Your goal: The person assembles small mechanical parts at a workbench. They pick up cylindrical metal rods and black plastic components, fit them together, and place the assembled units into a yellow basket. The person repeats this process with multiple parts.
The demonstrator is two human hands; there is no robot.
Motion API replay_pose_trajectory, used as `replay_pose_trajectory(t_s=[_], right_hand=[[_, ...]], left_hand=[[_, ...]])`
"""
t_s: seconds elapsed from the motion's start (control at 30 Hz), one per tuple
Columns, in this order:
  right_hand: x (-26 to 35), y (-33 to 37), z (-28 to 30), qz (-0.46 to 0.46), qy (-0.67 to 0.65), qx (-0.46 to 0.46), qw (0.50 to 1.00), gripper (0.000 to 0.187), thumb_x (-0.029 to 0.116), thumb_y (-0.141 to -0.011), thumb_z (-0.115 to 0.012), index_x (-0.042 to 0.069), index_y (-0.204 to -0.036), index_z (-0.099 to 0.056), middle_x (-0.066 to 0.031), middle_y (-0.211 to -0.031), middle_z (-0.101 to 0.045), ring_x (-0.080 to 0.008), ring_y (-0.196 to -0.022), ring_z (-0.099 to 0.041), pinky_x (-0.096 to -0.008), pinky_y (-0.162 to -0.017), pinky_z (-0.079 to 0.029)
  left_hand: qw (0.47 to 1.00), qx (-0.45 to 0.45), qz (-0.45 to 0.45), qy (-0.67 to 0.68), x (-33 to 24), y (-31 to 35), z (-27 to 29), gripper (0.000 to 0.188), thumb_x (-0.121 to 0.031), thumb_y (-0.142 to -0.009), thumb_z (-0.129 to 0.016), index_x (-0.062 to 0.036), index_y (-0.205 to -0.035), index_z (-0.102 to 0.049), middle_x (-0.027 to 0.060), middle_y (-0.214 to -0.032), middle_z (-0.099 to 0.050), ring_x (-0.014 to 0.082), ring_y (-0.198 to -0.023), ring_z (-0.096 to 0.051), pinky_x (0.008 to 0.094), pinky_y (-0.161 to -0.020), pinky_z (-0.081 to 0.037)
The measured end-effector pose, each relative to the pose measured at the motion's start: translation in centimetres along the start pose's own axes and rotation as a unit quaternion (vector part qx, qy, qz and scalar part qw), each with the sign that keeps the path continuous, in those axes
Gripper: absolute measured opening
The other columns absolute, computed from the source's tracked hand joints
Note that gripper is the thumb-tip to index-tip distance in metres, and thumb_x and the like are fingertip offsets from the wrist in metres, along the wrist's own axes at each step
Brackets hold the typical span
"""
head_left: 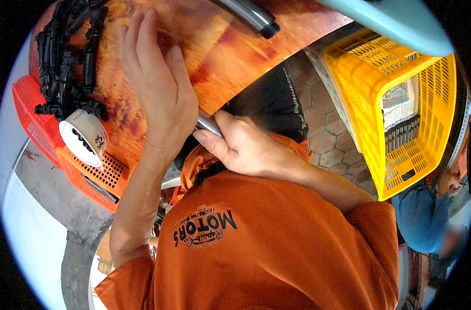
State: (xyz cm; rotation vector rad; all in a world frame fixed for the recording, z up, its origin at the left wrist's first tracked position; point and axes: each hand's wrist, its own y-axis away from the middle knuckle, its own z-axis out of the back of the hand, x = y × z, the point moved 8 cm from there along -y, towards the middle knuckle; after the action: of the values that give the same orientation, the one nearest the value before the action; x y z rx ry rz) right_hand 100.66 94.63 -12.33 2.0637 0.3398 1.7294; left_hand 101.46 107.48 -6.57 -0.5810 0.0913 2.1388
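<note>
My right hand (245, 147) is closed round a grey metal tube (210, 124), close in front of my body at the table's edge. Only a short length of the tube shows; its far part is hidden behind my left hand. My left hand (165, 88) is open, with its fingers stretched out over the wooden table (214, 57). The heel of that palm is against or just above the tube; I cannot tell which. Farther off lies another dark metal tube (248, 18) with a black threaded end.
A pile of black plastic parts (65, 62) lies at the left. Near it a white cup (95, 129) holds small black pieces, by red (34, 116) and orange baskets (104, 170). At right stands a yellow crate (359, 98) with metal rods and newspaper. A person in blue (421, 214) is beyond.
</note>
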Motion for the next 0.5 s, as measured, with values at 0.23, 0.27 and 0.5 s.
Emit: replay_pose_trajectory(t_s=[0.23, 0.27, 0.5], right_hand=[[0.2, -0.1, 0.0, -0.019, 0.018, 0.030, 0.999, 0.054, 0.041, -0.095, -0.050, -0.013, -0.088, -0.049, -0.0329, -0.072, -0.059, -0.0490, -0.070, -0.061, -0.0521, -0.061, -0.049], [0.1, -0.1, -0.1, -0.025, 0.018, 0.031, 0.999, 0.054, 0.041, -0.095, -0.050, -0.013, -0.088, -0.049, -0.0330, -0.072, -0.059, -0.0491, -0.071, -0.061, -0.0521, -0.061, -0.049], [-0.1, -0.1, -0.3, -0.048, 0.013, 0.058, 0.997, 0.053, 0.040, -0.094, -0.051, -0.013, -0.093, -0.048, -0.0330, -0.073, -0.060, -0.0489, -0.072, -0.062, -0.0524, -0.061, -0.049]], left_hand=[[0.998, -0.012, 0.011, 0.054, 0.9, 0.3, -0.1, 0.049, -0.001, -0.089, -0.046, 0.0025, -0.137, -0.035, 0.0228, -0.139, -0.038, 0.0431, -0.133, -0.027, 0.0488, -0.111, -0.019], [0.998, -0.010, 0.015, 0.064, 0.9, 0.3, -0.1, 0.049, -0.001, -0.089, -0.046, 0.0028, -0.137, -0.035, 0.0225, -0.140, -0.037, 0.0429, -0.133, -0.027, 0.0486, -0.112, -0.019], [0.995, -0.009, 0.022, 0.098, 1.4, 0.7, 0.0, 0.049, -0.003, -0.091, -0.044, 0.0050, -0.138, -0.033, 0.0215, -0.142, -0.036, 0.0398, -0.135, -0.028, 0.0454, -0.113, -0.018]])
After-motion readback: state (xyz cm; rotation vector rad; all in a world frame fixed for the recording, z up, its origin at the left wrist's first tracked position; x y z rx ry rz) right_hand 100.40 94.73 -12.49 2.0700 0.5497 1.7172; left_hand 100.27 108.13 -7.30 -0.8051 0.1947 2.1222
